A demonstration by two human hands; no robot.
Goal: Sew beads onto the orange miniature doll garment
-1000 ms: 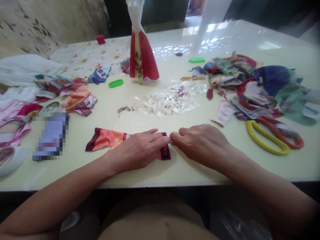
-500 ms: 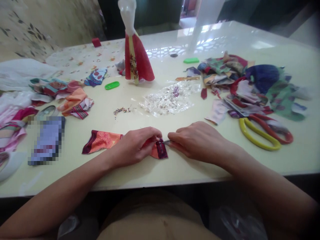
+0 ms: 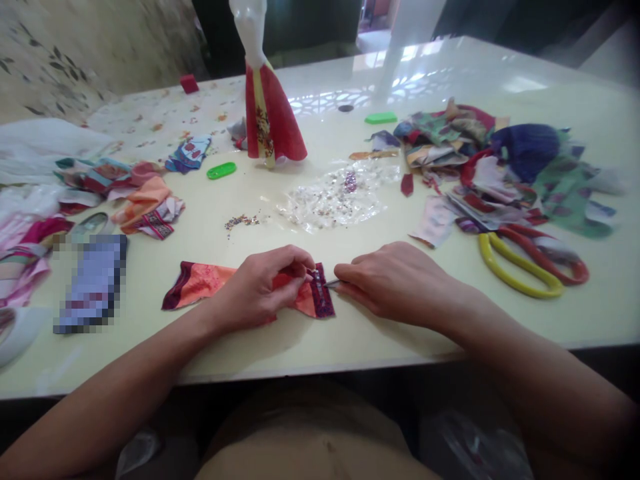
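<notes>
Two hands are at work close to the near edge of the table [image 3: 270, 363]. Between that edge and the table's middle lies one strip of cloth [image 3: 205, 283], orange with two dark maroon ends. The left hand [image 3: 273, 280] lies over its middle, thumb and forefinger drawn close together beside the right-hand maroon end; I can't tell whether they pinch anything. The right hand [image 3: 385, 280] is closed on one thin metal tool [image 3: 332, 283], whose tip points at that same end, where a short shiny row shows.

Farther from the near edge are one small pile of beads [image 3: 243, 220], too many to count, and one sheet of clear plastic [image 3: 340, 200] with more bits scattered over it. Beyond them stands one white figure [image 3: 275, 113] in a red and yellow skirt. I count two green trays, one left of the figure [image 3: 221, 171] and one nearer the far edge [image 3: 381, 118].

Toward the table's right side sits one heap of scraps [image 3: 520, 157]; nearer the near edge, one pair of scissors [image 3: 523, 270] shows two loops, yellow and red.
</notes>
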